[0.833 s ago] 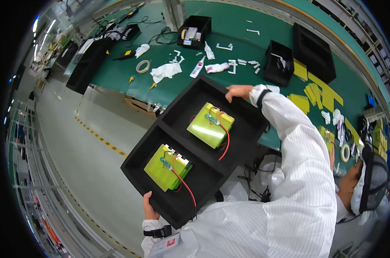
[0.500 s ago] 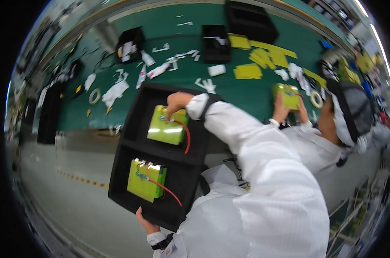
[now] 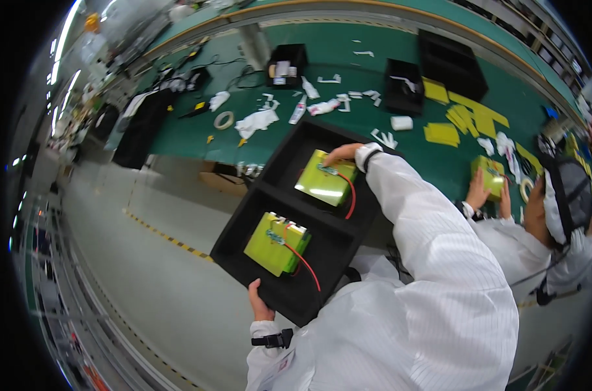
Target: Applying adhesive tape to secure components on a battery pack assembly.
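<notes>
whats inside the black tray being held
The tray holds a far pack and a near pack, each yellow-green with a red wire, one per compartment. The right hand hides part of the far pack; whatever lies under the packs is covered.

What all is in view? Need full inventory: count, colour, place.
Two-compartment tray: 1, black, in front of workbench
Battery packs: 3, yellow-green, one per tray compartment, one in co-worker's hands
Red wires: 2, red, one on each tray pack
Workbench: 1, green, across top
Open bins: at least 3, black, on bench
Sheets: several, yellow, bench right
White cylinder: 1, white, left of sheets
Crumpled cloth or paper: 1, white, bench left
Co-worker: 1, white clothing, right
Rim clutter: uncountable
Left hand: 1, white sleeve, tray's near edge
Right hand: 1, white sleeve, at farther pack
</notes>
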Action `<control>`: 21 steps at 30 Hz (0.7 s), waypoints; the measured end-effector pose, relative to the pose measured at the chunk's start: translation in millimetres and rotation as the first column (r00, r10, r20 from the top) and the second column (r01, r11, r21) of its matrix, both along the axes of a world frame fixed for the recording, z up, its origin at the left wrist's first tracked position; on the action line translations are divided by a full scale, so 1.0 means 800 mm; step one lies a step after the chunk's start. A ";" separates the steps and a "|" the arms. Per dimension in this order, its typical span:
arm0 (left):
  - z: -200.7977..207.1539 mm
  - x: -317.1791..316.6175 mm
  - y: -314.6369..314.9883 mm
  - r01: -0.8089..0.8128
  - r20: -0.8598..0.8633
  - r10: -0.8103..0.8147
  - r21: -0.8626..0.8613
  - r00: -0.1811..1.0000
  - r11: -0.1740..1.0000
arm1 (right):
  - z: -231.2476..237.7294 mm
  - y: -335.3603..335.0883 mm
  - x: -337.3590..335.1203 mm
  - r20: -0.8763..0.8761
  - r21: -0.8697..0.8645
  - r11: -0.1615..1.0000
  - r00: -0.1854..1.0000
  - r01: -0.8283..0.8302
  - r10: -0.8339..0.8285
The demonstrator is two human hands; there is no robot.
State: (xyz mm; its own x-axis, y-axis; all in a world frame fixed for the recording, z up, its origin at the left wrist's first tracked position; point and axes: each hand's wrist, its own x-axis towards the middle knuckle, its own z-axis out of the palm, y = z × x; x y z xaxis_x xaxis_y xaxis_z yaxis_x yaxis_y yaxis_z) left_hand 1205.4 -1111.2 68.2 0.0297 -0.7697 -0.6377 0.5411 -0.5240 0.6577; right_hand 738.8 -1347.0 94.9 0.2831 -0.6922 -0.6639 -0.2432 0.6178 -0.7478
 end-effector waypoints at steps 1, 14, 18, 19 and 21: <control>-0.005 -0.002 -0.002 -0.017 0.010 0.017 -0.015 1.000 1.000 | 0.001 -0.002 0.000 0.008 0.012 1.000 1.000 -0.011 0.011; 0.001 -0.014 -0.008 -0.054 0.002 0.054 0.000 0.999 0.999 | 0.014 0.012 0.007 0.321 -0.112 0.985 0.943 0.128 -0.086; -0.070 -0.007 0.000 -0.095 0.132 0.098 -0.032 0.986 0.995 | -0.001 0.022 -0.006 0.334 0.078 0.995 0.939 0.056 -0.079; -0.068 -0.015 -0.009 -0.095 0.141 0.103 -0.058 0.985 0.994 | -0.011 0.024 -0.019 0.201 0.171 0.985 0.979 0.004 -0.038; -0.047 -0.025 -0.008 -0.134 0.148 0.147 -0.093 0.978 0.987 | 0.034 0.033 -0.001 -0.127 0.318 0.948 0.992 0.019 0.022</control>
State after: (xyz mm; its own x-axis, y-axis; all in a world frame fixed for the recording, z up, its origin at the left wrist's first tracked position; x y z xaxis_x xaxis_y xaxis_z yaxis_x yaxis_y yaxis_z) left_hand 1185.4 -1117.6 30.2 0.2341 -0.8006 -0.5516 0.4942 -0.3906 0.7767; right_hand 737.9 -1320.4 121.7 0.1824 -0.4384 -0.8801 -0.3247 0.8180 -0.4748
